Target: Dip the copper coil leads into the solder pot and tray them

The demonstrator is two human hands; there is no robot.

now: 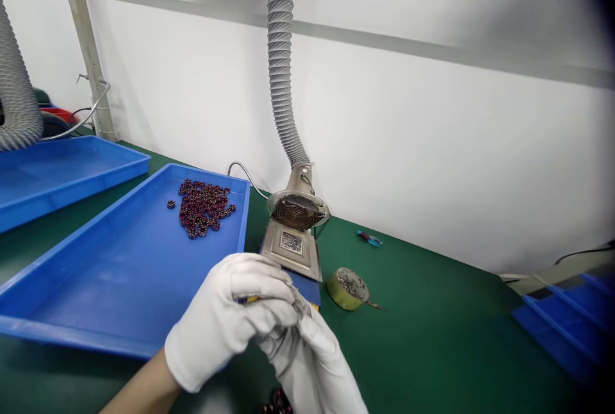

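Both my hands wear white gloves and meet in front of a metal box with a small shiny square pool in its top. My left hand is closed, its fingertips pressed against those of my right hand, which is closed in a pinch. Whatever lies between the fingertips is hidden by the gloves. Below my hands, at the bottom edge, a few dark red wound coils partly show. A heap of similar ring-shaped coils lies in the far end of the blue tray.
An exhaust hood on a ribbed grey hose hangs over the metal box. To the right stand a round yellowish tin with a thin tool across it and small blue-handled cutters. Blue trays lie far right, another left.
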